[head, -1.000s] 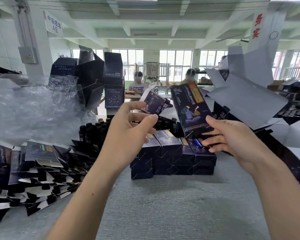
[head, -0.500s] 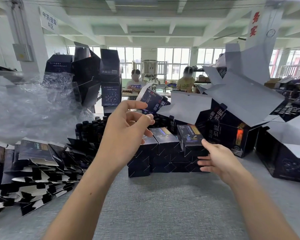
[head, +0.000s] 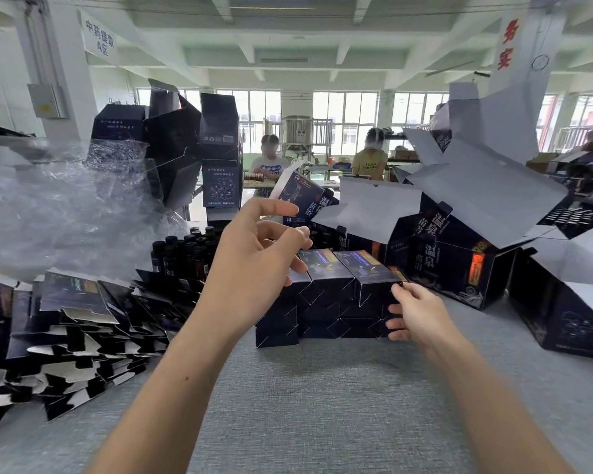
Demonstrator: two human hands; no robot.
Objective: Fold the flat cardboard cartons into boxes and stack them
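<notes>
- Folded boxes (head: 326,268): small dark cartons, stacked in a tight block mid-table, a few across and more than one layer high. Bottoms face near side, showing interlocked flaps.
- R hand (head: 416,316) at right end of block. Thumb on the top near corner of the end box, fingertips against its near face. Can't tell if it's pinching or just touching.
- L hand (head: 254,268) hovers over the left end of the block, fingers loosely curled, thumb up, nothing in it. Contact w/ the boxes not clear, since the hand hides that corner.
- Flat cartons (head: 76,323): big fanned pile on left of table (head: 322,405), apart from both hands.
- Judgement: end box looks just seated and is being squared up. Next job prob. a fresh flat from the left pile.
- Handling (judgement): thin printed card, empty, so v. light. Stiff along creases, but walls will dent if squeezed. Glossy face may be slick. Best held by opposite creased edges or corners, not mid-panel. Block prob. shifts at a nudge, so press gently.
- Also: dark bottles (head: 182,251) behind the block, crumpled clear plastic (head: 48,217) far left, large open cartons (head: 459,268) on right.
</notes>
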